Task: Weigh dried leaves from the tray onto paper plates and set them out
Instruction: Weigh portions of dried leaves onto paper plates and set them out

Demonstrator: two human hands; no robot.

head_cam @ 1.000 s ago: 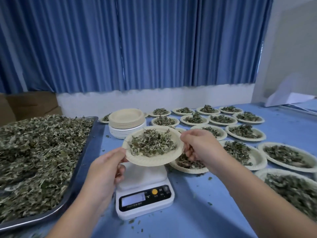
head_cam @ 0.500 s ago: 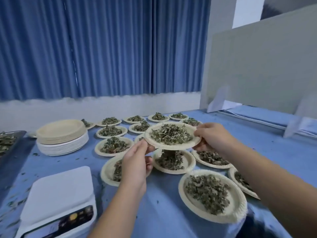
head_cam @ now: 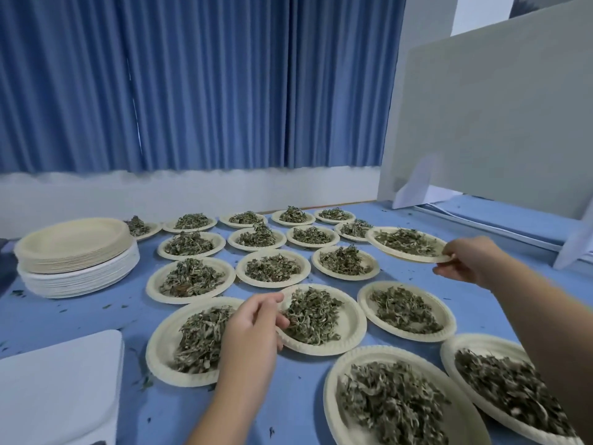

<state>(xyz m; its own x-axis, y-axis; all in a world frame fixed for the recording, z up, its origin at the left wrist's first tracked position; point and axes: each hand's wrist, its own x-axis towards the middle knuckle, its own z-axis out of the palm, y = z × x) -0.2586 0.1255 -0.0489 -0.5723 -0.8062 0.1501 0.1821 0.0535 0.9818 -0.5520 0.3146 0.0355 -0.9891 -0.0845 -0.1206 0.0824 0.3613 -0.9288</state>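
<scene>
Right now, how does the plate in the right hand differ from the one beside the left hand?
The held plate is pinched at its rim by the right hand; the near plate lies flat on the table. The held plate is far right; the near plate is central. Both are paper plates of dried leaves.

It looks like a plain sample-preparation workroom: blue curtains, grey divider panel, white scale, and rows of leaf-filled paper plates.
</scene>
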